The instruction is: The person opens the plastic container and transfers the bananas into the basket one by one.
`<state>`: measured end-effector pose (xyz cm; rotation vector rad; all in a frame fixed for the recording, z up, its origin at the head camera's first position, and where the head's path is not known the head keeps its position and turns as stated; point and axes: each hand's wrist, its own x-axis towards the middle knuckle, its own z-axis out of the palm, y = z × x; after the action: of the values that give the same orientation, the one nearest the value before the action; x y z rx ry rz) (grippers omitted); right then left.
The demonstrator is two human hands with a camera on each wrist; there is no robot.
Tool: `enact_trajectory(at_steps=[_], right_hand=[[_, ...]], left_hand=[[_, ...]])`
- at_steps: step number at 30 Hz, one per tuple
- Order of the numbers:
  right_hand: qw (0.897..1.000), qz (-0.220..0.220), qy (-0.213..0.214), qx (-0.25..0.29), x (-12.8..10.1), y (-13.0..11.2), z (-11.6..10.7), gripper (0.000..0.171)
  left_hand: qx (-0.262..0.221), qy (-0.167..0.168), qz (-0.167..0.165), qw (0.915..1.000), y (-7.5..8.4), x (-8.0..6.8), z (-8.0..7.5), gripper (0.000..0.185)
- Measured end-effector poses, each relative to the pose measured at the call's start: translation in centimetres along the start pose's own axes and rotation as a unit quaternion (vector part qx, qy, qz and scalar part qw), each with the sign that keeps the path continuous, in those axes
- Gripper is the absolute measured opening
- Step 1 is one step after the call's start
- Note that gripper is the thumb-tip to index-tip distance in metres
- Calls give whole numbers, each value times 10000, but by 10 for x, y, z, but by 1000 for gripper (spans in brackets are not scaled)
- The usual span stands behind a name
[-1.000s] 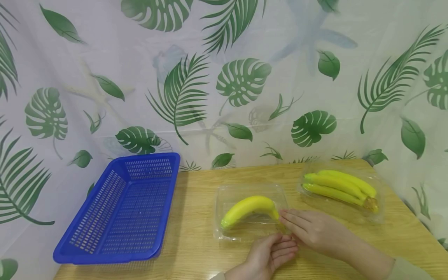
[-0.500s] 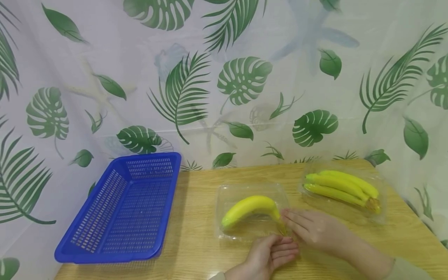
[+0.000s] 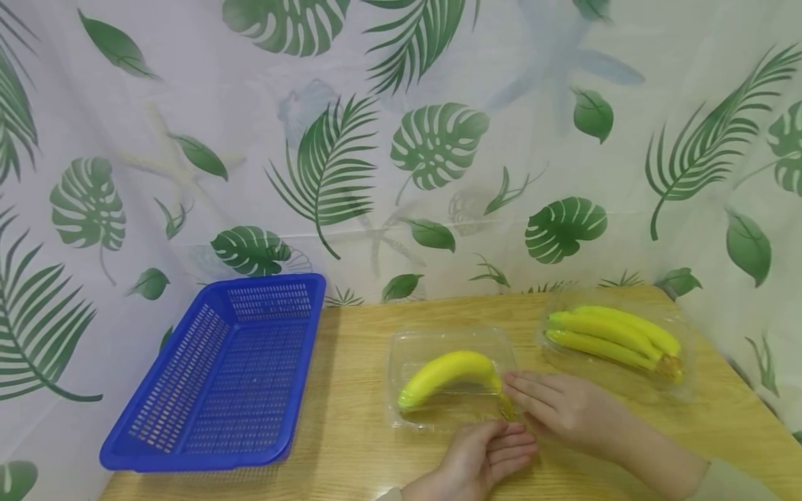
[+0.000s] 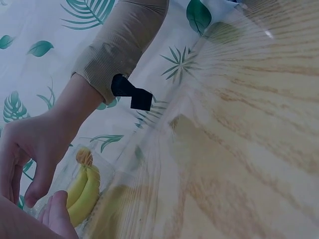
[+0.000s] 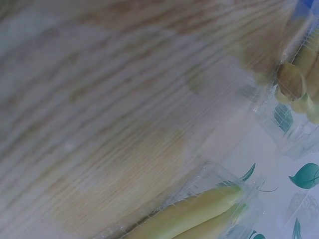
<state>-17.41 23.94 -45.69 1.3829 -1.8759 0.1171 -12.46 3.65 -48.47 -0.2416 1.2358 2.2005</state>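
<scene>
A yellow banana (image 3: 451, 376) lies curved in a clear plastic container (image 3: 407, 341) at mid-table in the head view. My left hand (image 3: 479, 456) is palm up at the container's front right corner, its fingers loosely bent and holding nothing. My right hand (image 3: 567, 410) reaches in from the right with nearly straight fingers, tips at the container's right side beside the banana's stem. In the left wrist view, my right hand (image 4: 40, 144) hangs just above the fingers of my left hand (image 4: 57, 216). Neither hand shows in the right wrist view.
A second clear container (image 3: 683, 390) with a bunch of bananas (image 3: 604, 337) stands at the back right. A blue plastic basket (image 3: 294, 390) sits at the left of the wooden table (image 3: 351, 445). Behind hangs a leaf-patterned sheet (image 3: 376, 69).
Both hands stay almost where they were, at the container's right side and front corner. The view shifts very slightly; the containers, bananas and basket keep their places.
</scene>
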Motion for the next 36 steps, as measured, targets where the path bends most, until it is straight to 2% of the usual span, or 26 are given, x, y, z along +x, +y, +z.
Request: enact_trajectory(at_steps=[6,14,25,36], right_hand=[[9993,98,212,293,5,3,0,43],[9977,324,427,403,7,6,2,45],[9971,509,408,383,14,11,-3,45],[9932,937,472,508,21,15,-7,47]], left_hand=[[-69,-114,-32,9999,0,-1,0,39],[-152,-263,-85,9995,0,-4,-2,40],[-138,-490,-215,9985,4,-6,-3,44],[-90,-484,-241,9985,3,-5,-5,44]])
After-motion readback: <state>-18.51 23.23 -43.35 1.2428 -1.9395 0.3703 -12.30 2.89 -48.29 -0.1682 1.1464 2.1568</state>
